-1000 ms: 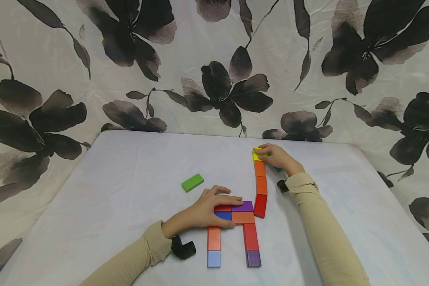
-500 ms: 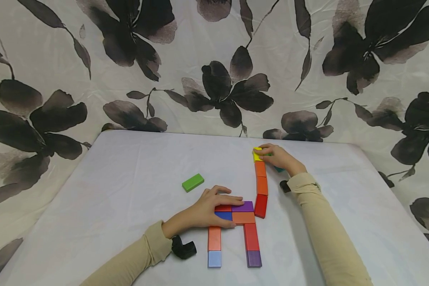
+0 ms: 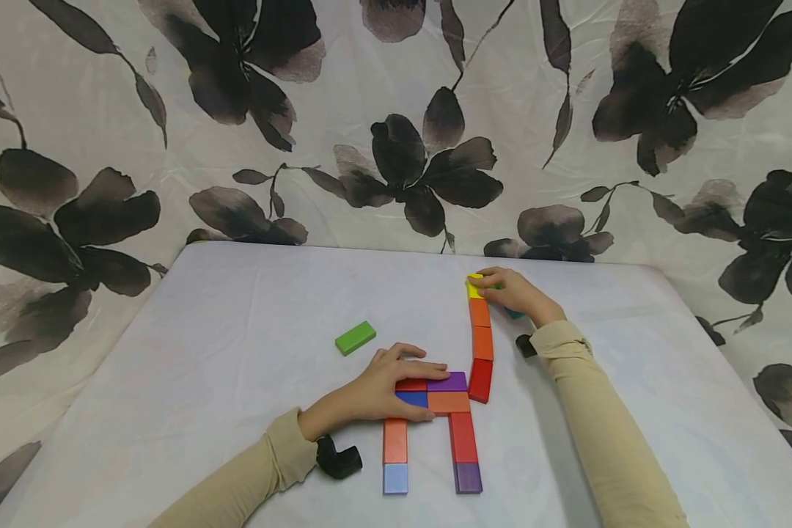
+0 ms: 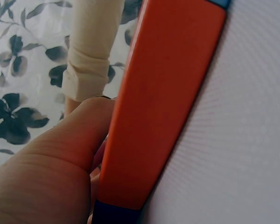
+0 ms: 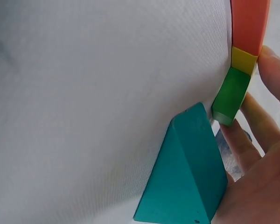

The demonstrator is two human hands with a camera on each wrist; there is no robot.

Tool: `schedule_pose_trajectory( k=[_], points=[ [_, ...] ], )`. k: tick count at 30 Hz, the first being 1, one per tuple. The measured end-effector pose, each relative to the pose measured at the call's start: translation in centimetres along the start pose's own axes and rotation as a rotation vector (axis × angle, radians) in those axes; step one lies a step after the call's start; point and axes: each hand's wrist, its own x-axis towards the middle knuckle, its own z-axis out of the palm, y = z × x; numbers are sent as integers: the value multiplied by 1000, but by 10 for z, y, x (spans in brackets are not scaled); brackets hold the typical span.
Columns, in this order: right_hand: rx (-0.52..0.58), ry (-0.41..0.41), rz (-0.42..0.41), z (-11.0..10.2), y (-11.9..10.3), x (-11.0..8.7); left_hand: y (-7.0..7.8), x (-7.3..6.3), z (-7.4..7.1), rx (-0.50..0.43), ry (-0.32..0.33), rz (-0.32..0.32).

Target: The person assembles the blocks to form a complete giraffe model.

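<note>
My left hand rests over a flat figure of wooden blocks, fingers extended towards the purple block and thumb along the near edge by the orange block. Red and blue blocks show partly beneath it. At the far end of a curving row, my right hand has its thumb and fingertips around a green block and the yellow block adjoining it. Orange blocks and a red block continue the row towards me. In the head view, the right hand mostly covers the green block.
A loose light green block lies left of the row. Beside the right wrist sits a teal wedge-shaped block. Two legs of blocks extend towards me, ending in a light blue block and a dark purple block.
</note>
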Motion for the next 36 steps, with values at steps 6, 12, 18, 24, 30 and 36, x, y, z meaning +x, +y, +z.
schedule_pose_trajectory(
  k=[6,12,18,24,30,36],
  points=[
    [16,-7,19,0,-1,0,0,0,0,1,-1,0],
    [6,-11,15,0,0,0,0,0,0,9,4,8],
    [7,-10,5,0,1,0,0,0,0,3,4,7],
    [12,-8,4,0,1,1,-1,1,0,9,4,11],
    [31,-1,7,-2,1,-1,-2,1,1,12,7,9],
    [53,70,36,-7,2,-5,-1,0,0,1,0,4]
  ],
)
